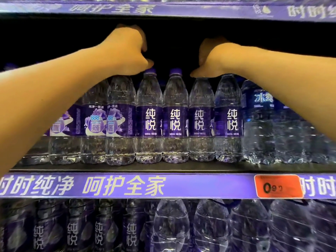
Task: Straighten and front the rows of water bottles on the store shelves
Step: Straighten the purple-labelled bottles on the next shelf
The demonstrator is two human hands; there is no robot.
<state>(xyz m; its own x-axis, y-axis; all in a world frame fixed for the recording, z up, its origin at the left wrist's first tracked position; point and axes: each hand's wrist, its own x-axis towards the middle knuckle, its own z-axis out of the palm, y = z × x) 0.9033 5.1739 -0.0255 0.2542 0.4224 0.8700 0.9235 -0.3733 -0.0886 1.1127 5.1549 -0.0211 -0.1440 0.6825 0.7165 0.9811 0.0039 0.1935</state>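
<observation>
A row of clear water bottles with purple labels [175,122] stands at the front of the middle shelf [127,169]. My left hand [127,50] reaches over the row, its wrist above a bottle [121,120] whose label is turned sideways. My right hand [214,55] reaches over a bottle [201,122] right of centre. Both hands curl down behind the front bottles; their fingers go into the dark and what they hold is hidden. Two purple-capped bottles stand between my hands.
Blue-labelled bottles [258,120] stand at the right end of the same shelf. A purple shelf strip carries an orange price tag [278,186]. The lower shelf holds more purple-labelled bottles [101,231] and large jugs [211,226]. Another shelf edge [163,9] runs close above.
</observation>
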